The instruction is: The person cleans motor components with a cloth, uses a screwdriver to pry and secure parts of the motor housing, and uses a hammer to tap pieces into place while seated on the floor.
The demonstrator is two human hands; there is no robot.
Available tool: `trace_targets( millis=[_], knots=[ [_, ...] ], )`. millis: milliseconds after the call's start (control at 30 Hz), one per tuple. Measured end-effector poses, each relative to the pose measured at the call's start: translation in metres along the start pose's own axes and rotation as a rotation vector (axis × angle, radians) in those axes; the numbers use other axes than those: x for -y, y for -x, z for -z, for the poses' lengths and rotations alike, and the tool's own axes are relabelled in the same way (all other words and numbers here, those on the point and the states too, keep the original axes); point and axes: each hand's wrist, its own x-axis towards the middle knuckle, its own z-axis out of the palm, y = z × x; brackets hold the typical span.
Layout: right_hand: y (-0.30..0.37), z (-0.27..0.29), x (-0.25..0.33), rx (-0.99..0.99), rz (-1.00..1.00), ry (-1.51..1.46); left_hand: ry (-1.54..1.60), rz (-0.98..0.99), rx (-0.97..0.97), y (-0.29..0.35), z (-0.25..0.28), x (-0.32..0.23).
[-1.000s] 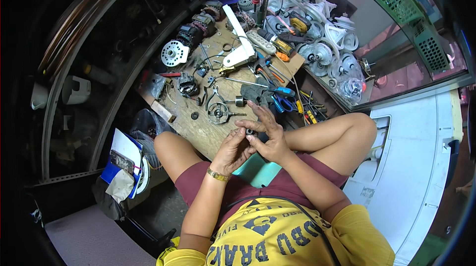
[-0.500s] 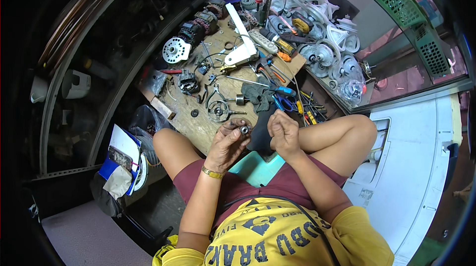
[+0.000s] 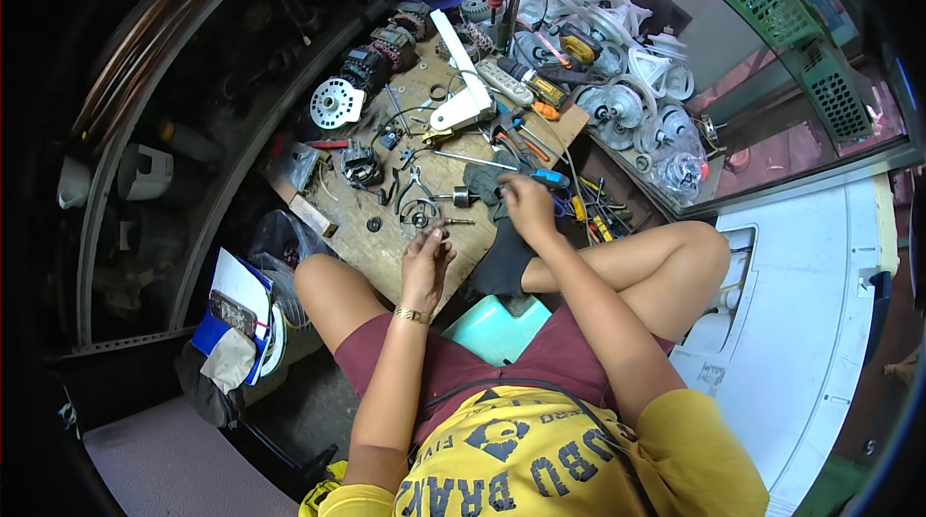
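My left hand (image 3: 426,264) is raised over the near edge of the wooden board (image 3: 371,252), its fingers closed in a pinch. What they grip hardly shows now; half a second ago it was a small round metal part. Farther off and to the right, my right hand (image 3: 530,211) is at the dark grey cloth (image 3: 482,181), its fingers curled and closed. I cannot make out what is in them. Just beyond my left hand lie a round metal ring-shaped part (image 3: 419,215), pliers (image 3: 415,181) and a dark metal cylinder with a shaft (image 3: 461,197).
Motor stators (image 3: 365,66) line the board's far left, beside a white perforated disc (image 3: 336,103). A white angled arm (image 3: 463,73), a drill (image 3: 536,81) and a blue-handled tool (image 3: 550,178) lie farther right. White plastic parts (image 3: 617,102) are heaped beyond. A turquoise stool (image 3: 497,329) is between my legs.
My right hand has moved forward and left from near my left hand to the cloth. My left hand has lowered slightly and turned, so the metal part is mostly hidden.
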Motion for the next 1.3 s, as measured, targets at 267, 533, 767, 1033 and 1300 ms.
trace_targets(
  millis=[267, 533, 767, 1033, 1300],
  knots=[
    [-0.021, -0.052, -0.028, 0.117, -0.054, 0.181, -0.619, -0.274, -0.172, -0.019, 0.028, 0.006],
    [-0.021, -0.029, -0.033, -0.108, -0.348, -0.930, -0.416, -0.251, -0.047, -0.057, 0.001, 0.014],
    [0.011, -0.016, -0.008, 0.213, -0.174, -0.732, -0.420, -0.237, 0.050, -0.071, -0.023, 0.043],
    [0.005, -0.005, -0.025, 0.330, -0.321, -0.915, -0.550, -0.256, 0.130, -0.071, -0.030, 0.042],
    [0.003, 0.038, -0.007, 0.033, -0.144, -0.196, -0.178, -0.223, 0.191, -0.054, -0.032, 0.007]
  ],
)
